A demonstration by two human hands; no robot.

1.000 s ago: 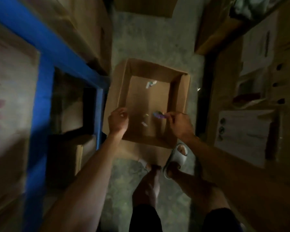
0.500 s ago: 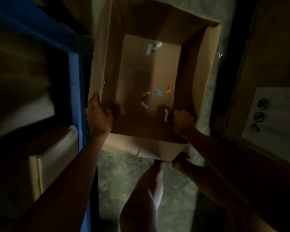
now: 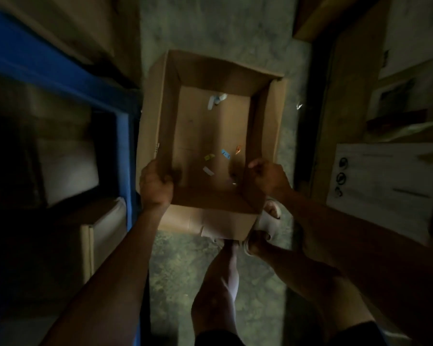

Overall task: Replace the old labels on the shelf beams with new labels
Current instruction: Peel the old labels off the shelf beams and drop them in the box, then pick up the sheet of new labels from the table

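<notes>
Looking down through the head camera, we see an open cardboard box held low over a mottled concrete floor in a dim, narrow aisle. The left hand is clamped on the box's near left corner, thumb inside the wall and fingers wrapped around the outside. The right hand is curled at the near right wall; it looks closed on the rim, though the gloom and blur keep us from seeing just how the fingers meet the cardboard.

On the box bottom we have scraps of peeled labels: a yellow label, a blue label just beside it, an orange label close to the right wall, a pale strip nearer us, and a crumpled white piece up at the far end. Any printing on them is too small to read.

Crowding the left side is the blue shelf beam and its blue upright, just beside the box's left wall, with pale cartons stacked behind in shadow. On the right, stacked brown cartons and a white carton with round printed symbols hem the aisle in. Beneath the box, a foot in a pale slide sandal pokes out past the near right corner, and bare legs fill the lower frame.
</notes>
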